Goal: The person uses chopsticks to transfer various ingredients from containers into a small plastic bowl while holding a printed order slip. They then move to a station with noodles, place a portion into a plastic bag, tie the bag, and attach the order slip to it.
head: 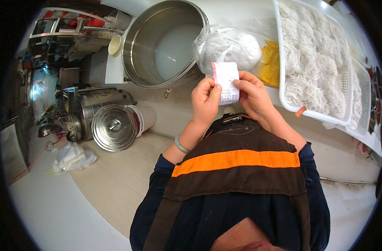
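Observation:
Between my two hands is a small printed paper receipt [227, 83] with a reddish left edge. My left hand [206, 99] pinches its left side between thumb and fingers. The right side is gripped by my right hand [253, 91], thumb on the front. Just beyond the paper lies a clear plastic bag [228, 47] with whitish contents that I cannot make out. A yellow cloth or bag [270, 64] pokes out to the right of it.
A large steel pot [137, 40] holding cloudy liquid stands at upper left, a pale bowl [114, 44] beside it. White rice noodles [313, 59] fill a white plastic crate [282, 78] at right. Leftward are a steel lid [114, 128], a white bucket [147, 117] and a plastic bag [72, 157].

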`<state>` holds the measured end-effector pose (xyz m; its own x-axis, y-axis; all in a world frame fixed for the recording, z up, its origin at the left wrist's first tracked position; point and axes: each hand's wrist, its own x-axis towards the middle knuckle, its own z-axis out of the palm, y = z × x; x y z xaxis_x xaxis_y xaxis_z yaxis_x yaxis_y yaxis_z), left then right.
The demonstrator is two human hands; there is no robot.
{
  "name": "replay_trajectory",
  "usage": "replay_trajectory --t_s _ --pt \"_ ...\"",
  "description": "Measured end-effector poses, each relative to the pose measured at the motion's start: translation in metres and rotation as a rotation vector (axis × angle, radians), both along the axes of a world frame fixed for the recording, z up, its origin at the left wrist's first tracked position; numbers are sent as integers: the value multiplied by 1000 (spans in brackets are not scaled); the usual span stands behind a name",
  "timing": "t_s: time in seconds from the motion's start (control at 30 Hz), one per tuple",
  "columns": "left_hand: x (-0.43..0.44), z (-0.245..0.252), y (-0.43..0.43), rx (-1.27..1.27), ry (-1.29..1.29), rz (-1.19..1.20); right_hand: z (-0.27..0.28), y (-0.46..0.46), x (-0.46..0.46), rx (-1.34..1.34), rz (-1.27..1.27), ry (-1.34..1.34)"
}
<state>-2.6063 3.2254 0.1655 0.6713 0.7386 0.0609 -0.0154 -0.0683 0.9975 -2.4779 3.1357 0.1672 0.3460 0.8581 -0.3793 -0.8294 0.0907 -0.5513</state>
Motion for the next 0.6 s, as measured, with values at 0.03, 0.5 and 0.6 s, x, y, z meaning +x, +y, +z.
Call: replay_trajectory --t_s 0.03,0.5,0.6 --pt "-2 0 2 -3 -2 -6 0 2 -2 5 -11 7" --pt "-17 -4 32 -77 -79 -114 -2 24 -21 -30 -171 14" --pt "-19 -2 29 -113 -97 -113 1 25 -16 4 -161 41"
